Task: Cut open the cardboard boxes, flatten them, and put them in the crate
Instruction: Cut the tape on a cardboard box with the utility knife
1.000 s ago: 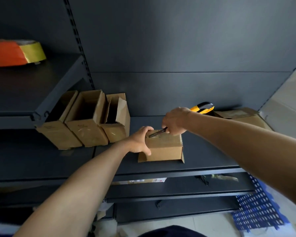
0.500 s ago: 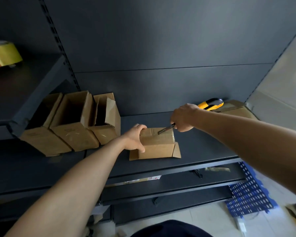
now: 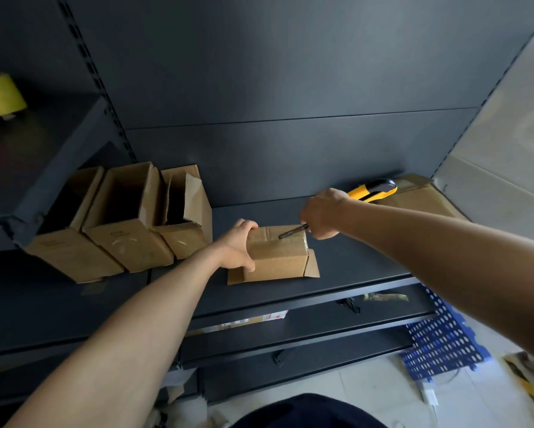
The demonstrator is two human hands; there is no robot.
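A small taped cardboard box (image 3: pixel 278 257) lies on the dark shelf (image 3: pixel 352 267), its bottom flaps splayed flat. My left hand (image 3: pixel 236 247) grips the box's left end, thumb on the front face. My right hand (image 3: pixel 321 213) holds a yellow and black utility knife (image 3: pixel 372 189). The blade tip touches the taped seam on the box's top. Three open cardboard boxes (image 3: pixel 129 223) lean side by side at the left of the shelf. A blue perforated crate (image 3: pixel 441 344) stands on the floor at lower right.
Flattened cardboard (image 3: pixel 423 196) lies at the shelf's back right corner, behind my right forearm. A yellow tape roll (image 3: pixel 0 94) sits on the upper left shelf. Lower shelves hold scraps. Cardboard pieces (image 3: pixel 528 378) and a white item lie on the tiled floor.
The knife blade has moved right along the box's top seam, from near my left hand toward the right end. The view has shifted rightward. My left hand keeps its hold.
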